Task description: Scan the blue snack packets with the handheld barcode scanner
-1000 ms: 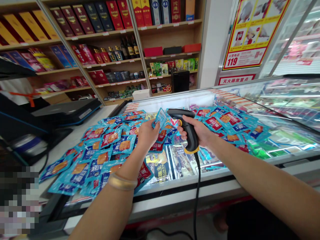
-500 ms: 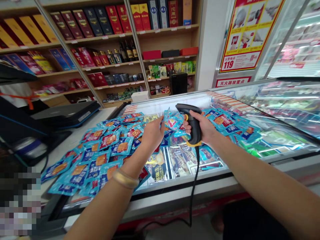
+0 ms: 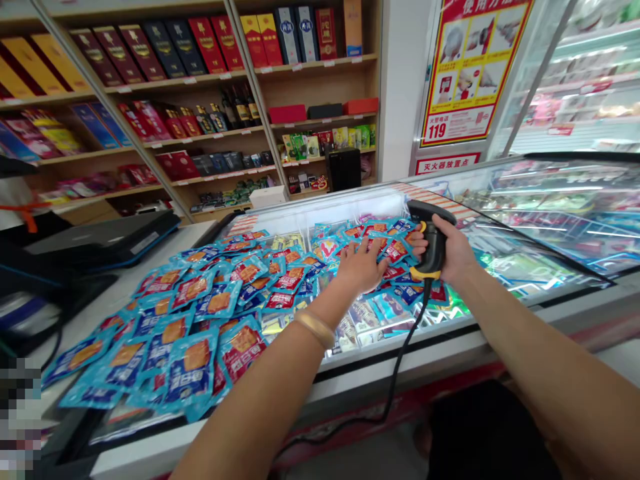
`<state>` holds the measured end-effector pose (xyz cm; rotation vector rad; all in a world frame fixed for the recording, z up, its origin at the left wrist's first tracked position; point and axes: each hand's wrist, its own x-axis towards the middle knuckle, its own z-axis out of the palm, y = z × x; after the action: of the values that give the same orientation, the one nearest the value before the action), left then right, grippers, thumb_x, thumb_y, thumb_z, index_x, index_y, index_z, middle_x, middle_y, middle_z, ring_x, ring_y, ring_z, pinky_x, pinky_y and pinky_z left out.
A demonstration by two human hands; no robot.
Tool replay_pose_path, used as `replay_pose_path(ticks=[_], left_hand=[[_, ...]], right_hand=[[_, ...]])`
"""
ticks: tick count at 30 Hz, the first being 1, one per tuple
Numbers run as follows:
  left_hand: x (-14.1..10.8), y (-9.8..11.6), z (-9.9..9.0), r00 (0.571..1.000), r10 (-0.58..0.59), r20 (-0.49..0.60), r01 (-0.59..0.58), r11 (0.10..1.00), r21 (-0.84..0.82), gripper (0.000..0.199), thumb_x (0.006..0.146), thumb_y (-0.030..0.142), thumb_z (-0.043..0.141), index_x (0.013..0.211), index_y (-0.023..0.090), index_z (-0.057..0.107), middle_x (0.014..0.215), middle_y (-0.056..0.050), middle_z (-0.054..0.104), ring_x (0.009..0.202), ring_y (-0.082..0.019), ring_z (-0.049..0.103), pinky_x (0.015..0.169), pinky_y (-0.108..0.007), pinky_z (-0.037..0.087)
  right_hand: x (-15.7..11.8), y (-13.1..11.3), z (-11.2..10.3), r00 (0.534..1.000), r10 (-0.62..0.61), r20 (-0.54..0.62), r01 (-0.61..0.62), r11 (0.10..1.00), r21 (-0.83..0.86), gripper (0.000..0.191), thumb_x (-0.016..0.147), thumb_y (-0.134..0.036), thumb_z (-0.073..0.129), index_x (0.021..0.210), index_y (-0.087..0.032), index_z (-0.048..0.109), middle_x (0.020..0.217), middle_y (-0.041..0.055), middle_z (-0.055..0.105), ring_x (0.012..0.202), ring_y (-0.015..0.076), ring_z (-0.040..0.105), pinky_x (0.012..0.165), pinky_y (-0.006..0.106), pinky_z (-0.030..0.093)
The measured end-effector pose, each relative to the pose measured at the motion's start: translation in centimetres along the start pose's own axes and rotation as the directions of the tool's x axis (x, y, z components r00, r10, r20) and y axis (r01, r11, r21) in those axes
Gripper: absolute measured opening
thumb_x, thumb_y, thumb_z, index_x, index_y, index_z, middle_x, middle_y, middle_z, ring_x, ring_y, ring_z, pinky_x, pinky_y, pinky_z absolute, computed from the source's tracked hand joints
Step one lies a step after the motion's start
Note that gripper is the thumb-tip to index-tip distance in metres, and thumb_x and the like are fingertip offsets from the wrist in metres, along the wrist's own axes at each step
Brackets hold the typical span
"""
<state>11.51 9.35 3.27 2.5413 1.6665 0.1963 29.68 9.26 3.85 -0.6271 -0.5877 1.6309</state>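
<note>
My right hand (image 3: pixel 457 253) is wrapped round the grip of a black and yellow barcode scanner (image 3: pixel 434 245), whose head points left. A cable hangs from the bottom of its handle. My left hand (image 3: pixel 361 268), wearing a gold bangle (image 3: pixel 315 327) on the wrist, rests with fingers spread on small blue snack packets (image 3: pixel 397 251) beside the scanner. Part of those packets is hidden beneath the hand. To the left, a large heap of similar blue and red snack packets (image 3: pixel 219 301) covers the glass top and spills onto the counter.
Beneath the packets is a glass-topped freezer (image 3: pixel 500 280) with packaged goods inside. A black flat device (image 3: pixel 107 237) stands on the counter at left. Shelves (image 3: pixel 200 79) of boxes and bottles line the back. The scanner's black cable (image 3: pixel 395 383) drops over the freezer's front edge.
My left hand has let go of a packet and moved right, its fingers now spread. My right hand has carried the scanner right. Packets from the right side now lie closer to the middle.
</note>
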Motion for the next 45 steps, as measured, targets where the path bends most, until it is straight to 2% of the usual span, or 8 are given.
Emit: replay_pose_path(ticks=[8,13,19,26,34,39,42,45], left_hand=[[-2.4,-4.2,-2.2,0.988,-0.053,-0.147,0.064,0.996,0.067,0.067,0.091,0.045,0.043,0.150,0.026,0.017,0.159,-0.012,0.017,0.145,-0.032,0.018,0.114,-0.050,0.023],[-4.7,-8.2,-3.4,0.970,-0.219,-0.109,0.233,0.964,0.131,0.074,0.084,0.057,0.048,0.145,0.019,0.032,0.150,-0.020,0.036,0.137,-0.035,0.036,0.107,-0.048,0.032],[-6.0,-9.3,-2.5,0.980,-0.178,-0.086,0.191,0.966,0.172,0.050,0.086,0.049,0.046,0.122,0.016,0.056,0.126,-0.017,0.060,0.119,-0.033,0.054,0.097,-0.046,0.042],[-6.3,-8.5,-3.2,0.974,-0.215,-0.075,0.226,0.955,0.190,0.037,0.089,0.031,0.037,0.108,0.014,0.063,0.100,-0.017,0.070,0.093,-0.030,0.067,0.076,-0.040,0.051],[-6.5,-8.8,-3.1,0.957,-0.263,-0.119,0.277,0.954,0.117,0.036,0.088,0.031,0.040,0.109,0.017,0.066,0.109,-0.015,0.068,0.098,-0.031,0.065,0.076,-0.038,0.050],[-6.3,-9.7,-3.7,0.908,-0.294,-0.299,0.284,0.956,-0.077,0.035,0.089,0.032,0.036,0.085,0.019,0.069,0.086,-0.009,0.070,0.083,-0.024,0.064,0.072,-0.032,0.044],[-5.9,-10.6,-3.9,0.821,-0.343,-0.456,0.272,0.938,-0.216,0.035,0.086,0.029,0.040,0.055,0.019,0.052,0.064,-0.005,0.060,0.073,-0.020,0.059,0.066,-0.028,0.039],[-5.6,-11.3,-3.8,0.740,-0.459,-0.492,0.219,0.855,-0.470,0.039,0.085,0.028,0.043,0.048,0.020,0.033,0.049,0.001,0.041,0.057,-0.014,0.048,0.056,-0.025,0.034]], right_hand=[[-0.5,-0.2,1.5,0.999,-0.052,0.008,0.052,0.998,-0.019,0.023,0.080,-0.039,0.064,0.080,-0.019,0.054,0.061,-0.0008,0.051,0.047,0.0089,0.045,0.041,0.020,0.044],[0.1,1.2,5.5,0.994,-0.019,0.107,0.024,0.999,-0.046,0.023,0.082,-0.040,0.062,0.079,-0.019,0.053,0.060,-0.0014,0.052,0.046,0.0079,0.045,0.042,0.019,0.043],[2.0,5.9,10.3,0.966,0.147,0.215,-0.137,0.989,-0.060,0.023,0.086,-0.039,0.058,0.078,-0.017,0.054,0.058,-0.0008,0.053,0.045,0.0081,0.046,0.041,0.018,0.042],[1.9,9.0,9.4,0.941,0.302,0.153,-0.287,0.951,-0.114,0.022,0.087,-0.035,0.057,0.074,-0.017,0.055,0.056,0.0001,0.054,0.044,0.0090,0.047,0.041,0.019,0.042],[1.4,8.7,9.0,0.937,0.307,0.168,-0.292,0.950,-0.111,0.024,0.086,-0.036,0.058,0.073,-0.016,0.056,0.057,0.0006,0.054,0.044,0.0084,0.047,0.041,0.019,0.043],[1.4,8.7,8.8,0.941,0.278,0.193,-0.262,0.959,-0.106,0.024,0.085,-0.037,0.059,0.077,-0.015,0.058,0.059,0.0003,0.055,0.045,0.0076,0.047,0.041,0.018,0.042],[1.4,8.7,8.8,0.942,0.276,0.190,-0.260,0.960,-0.104,0.024,0.086,-0.037,0.058,0.077,-0.015,0.058,0.059,0.0002,0.055,0.045,0.0075,0.047,0.041,0.018,0.042],[1.3,8.6,8.9,0.937,0.293,0.192,-0.276,0.955,-0.110,0.024,0.086,-0.037,0.057,0.075,-0.015,0.057,0.059,0.0006,0.055,0.045,0.0075,0.047,0.042,0.018,0.042]])
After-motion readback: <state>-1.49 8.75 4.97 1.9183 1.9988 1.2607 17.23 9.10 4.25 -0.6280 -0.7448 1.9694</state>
